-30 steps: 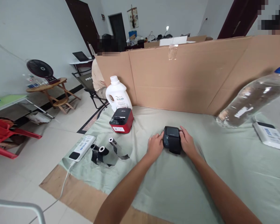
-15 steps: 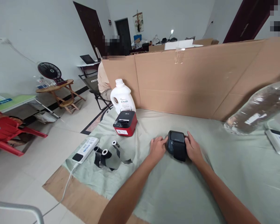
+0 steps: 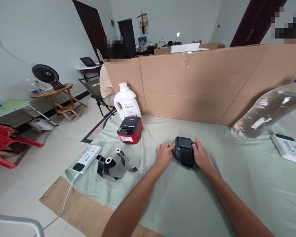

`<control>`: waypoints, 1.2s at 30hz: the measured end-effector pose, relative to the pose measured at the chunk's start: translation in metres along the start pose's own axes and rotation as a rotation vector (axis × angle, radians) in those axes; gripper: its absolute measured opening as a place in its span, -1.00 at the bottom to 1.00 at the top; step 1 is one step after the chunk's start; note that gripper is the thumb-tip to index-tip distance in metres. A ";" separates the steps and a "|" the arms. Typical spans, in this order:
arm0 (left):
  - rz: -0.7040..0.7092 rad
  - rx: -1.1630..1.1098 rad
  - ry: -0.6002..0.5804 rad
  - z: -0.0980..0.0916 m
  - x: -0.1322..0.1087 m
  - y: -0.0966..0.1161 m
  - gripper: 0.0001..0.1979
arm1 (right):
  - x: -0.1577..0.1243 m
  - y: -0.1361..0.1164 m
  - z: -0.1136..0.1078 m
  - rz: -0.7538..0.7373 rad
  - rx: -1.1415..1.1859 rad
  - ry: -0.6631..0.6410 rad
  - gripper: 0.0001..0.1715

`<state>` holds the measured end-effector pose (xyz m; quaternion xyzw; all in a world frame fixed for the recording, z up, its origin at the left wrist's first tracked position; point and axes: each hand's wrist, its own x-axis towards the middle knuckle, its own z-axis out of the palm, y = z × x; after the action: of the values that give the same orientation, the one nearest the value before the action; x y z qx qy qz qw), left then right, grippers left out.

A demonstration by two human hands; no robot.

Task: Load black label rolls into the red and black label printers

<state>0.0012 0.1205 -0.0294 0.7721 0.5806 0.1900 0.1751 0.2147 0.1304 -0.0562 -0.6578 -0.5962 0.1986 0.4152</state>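
Holding liquid (image 3: 262,114), a clear bottle (image 3: 273,106) stands right of the black device (image 3: 184,152).

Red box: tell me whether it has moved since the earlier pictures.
No; the red box keeps its place just in front of the white jug.

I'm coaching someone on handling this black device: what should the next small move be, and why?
Probably press the left hand lightly against the left side of the black device: one extended finger reaches that side, while the right hand sits at the opposite side and could likely brace the device against sliding on the green cloth.
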 end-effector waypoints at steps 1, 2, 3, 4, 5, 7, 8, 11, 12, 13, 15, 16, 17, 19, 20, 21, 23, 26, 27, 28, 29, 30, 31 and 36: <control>-0.001 -0.001 0.000 0.000 0.000 0.000 -0.45 | 0.000 0.000 0.000 -0.002 0.000 0.002 -0.23; -0.002 -0.001 0.002 0.000 0.000 0.000 -0.45 | 0.000 0.000 0.000 -0.004 0.002 0.004 -0.24; -0.001 -0.001 0.006 0.000 0.000 0.000 -0.45 | 0.000 0.000 0.000 -0.008 0.004 0.006 -0.24; 0.002 -0.001 0.011 0.001 0.000 0.000 -0.45 | 0.000 0.000 0.000 -0.012 0.006 0.009 -0.24; 0.005 0.001 0.016 0.002 0.000 -0.001 -0.46 | 0.000 0.000 0.000 -0.016 0.008 0.011 -0.25; 0.012 0.007 0.023 0.003 0.000 -0.002 -0.46 | 0.000 0.000 0.000 -0.021 0.012 0.008 -0.25; 0.015 0.012 0.025 0.004 0.000 -0.003 -0.46 | 0.000 0.000 0.000 -0.021 0.013 0.003 -0.24; 0.012 0.019 0.022 0.005 0.001 -0.004 -0.45 | 0.000 0.000 0.000 -0.011 0.013 -0.009 -0.23; 0.008 0.019 0.018 0.005 0.001 -0.003 -0.45 | 0.000 0.000 0.000 -0.010 0.013 -0.009 -0.23; 0.004 0.019 0.015 0.005 0.001 -0.003 -0.45 | 0.000 0.001 0.000 -0.011 0.012 -0.009 -0.24; -0.001 0.021 0.009 0.004 0.001 -0.002 -0.45 | 0.000 0.001 0.001 -0.014 0.009 -0.004 -0.25; -0.001 0.024 0.009 0.004 0.001 -0.002 -0.45 | 0.000 0.001 0.001 -0.015 0.007 -0.001 -0.25; -0.001 0.027 0.009 0.004 0.001 -0.002 -0.45 | 0.001 0.001 0.001 -0.017 0.006 0.002 -0.25; 0.000 0.035 0.010 0.004 0.001 -0.001 -0.45 | 0.001 0.002 0.001 -0.023 0.008 0.007 -0.26; 0.001 0.037 0.010 0.004 0.001 -0.001 -0.45 | 0.001 0.001 0.001 -0.026 0.009 0.008 -0.26; 0.001 0.039 0.009 0.004 0.001 -0.002 -0.45 | 0.000 0.001 0.001 -0.028 0.009 0.006 -0.26; 0.000 0.039 0.009 0.004 0.002 -0.002 -0.45 | 0.000 0.000 0.001 -0.027 0.007 0.000 -0.26; 0.001 0.037 0.006 0.004 0.002 -0.002 -0.46 | 0.000 -0.002 0.001 -0.020 0.003 -0.001 -0.25; 0.003 0.039 0.005 0.004 0.002 -0.002 -0.46 | 0.000 -0.002 0.001 -0.018 0.003 0.000 -0.25; 0.004 0.041 0.006 0.005 0.002 -0.003 -0.45 | 0.000 -0.002 0.001 -0.016 0.002 0.001 -0.24; 0.006 0.043 0.008 0.005 0.002 -0.003 -0.46 | 0.000 -0.002 0.001 -0.016 0.001 0.003 -0.24; 0.006 0.044 0.010 0.005 0.002 -0.003 -0.46 | 0.000 -0.002 0.001 -0.018 0.000 0.004 -0.24; 0.007 0.044 0.013 0.005 0.002 -0.003 -0.46 | 0.000 -0.002 0.001 -0.021 0.000 0.005 -0.24; 0.005 0.025 0.005 0.004 0.001 -0.004 -0.44 | 0.000 0.001 0.002 -0.045 0.023 0.020 -0.27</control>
<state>0.0007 0.1226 -0.0348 0.7753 0.5813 0.1850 0.1634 0.2139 0.1307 -0.0584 -0.6415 -0.6042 0.1896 0.4329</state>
